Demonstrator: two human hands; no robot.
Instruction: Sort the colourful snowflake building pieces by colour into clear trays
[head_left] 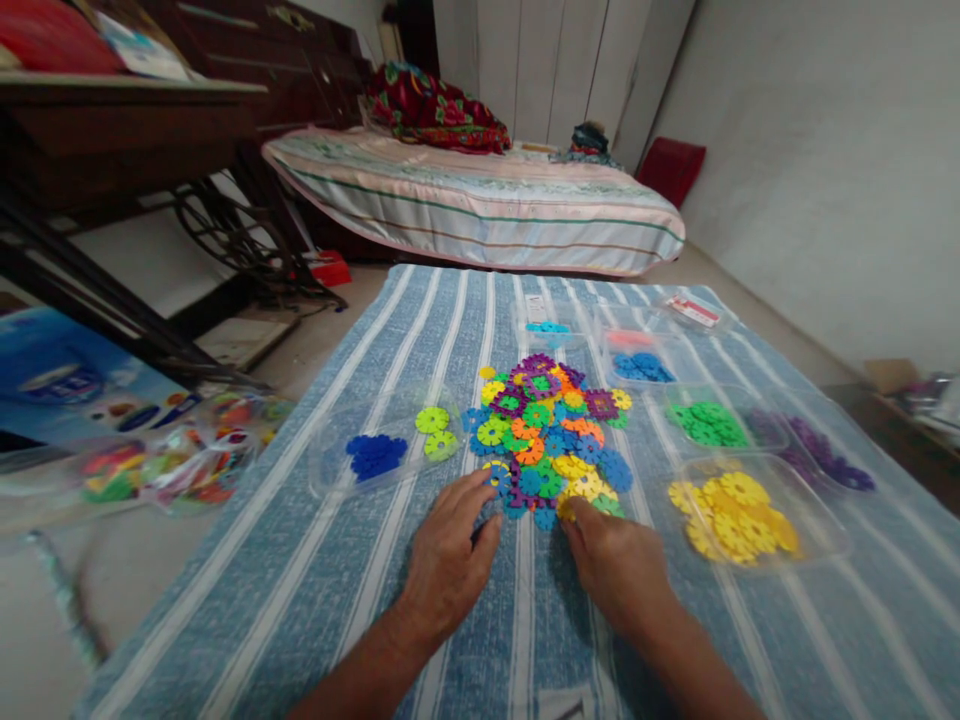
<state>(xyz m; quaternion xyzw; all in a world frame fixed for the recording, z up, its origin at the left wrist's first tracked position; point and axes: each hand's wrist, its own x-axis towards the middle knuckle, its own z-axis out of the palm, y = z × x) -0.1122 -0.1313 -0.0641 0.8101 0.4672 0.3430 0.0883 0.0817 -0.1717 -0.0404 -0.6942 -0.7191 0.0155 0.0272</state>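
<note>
A heap of flat plastic snowflake discs in mixed colours (551, 435) lies on a blue-and-white striped cloth (315, 590). My left hand (450, 555) rests at the heap's near left edge, fingers reaching onto the discs and slightly spread. My right hand (615, 565) lies at the heap's near right edge, its fingers curled under among yellow discs, so what they touch is hidden. Clear trays surround the heap: dark blue and lime discs (379, 455) on the left, yellow discs (739, 515), green discs (709, 422) and purple discs (821, 455) on the right.
Farther back stand trays with blue discs (641, 365) and cyan discs (547, 328). A clear bag of mixed discs (187, 460) and a blue box (60, 375) lie on the floor at left. A mattress (480, 200) and a dark table (112, 130) stand behind.
</note>
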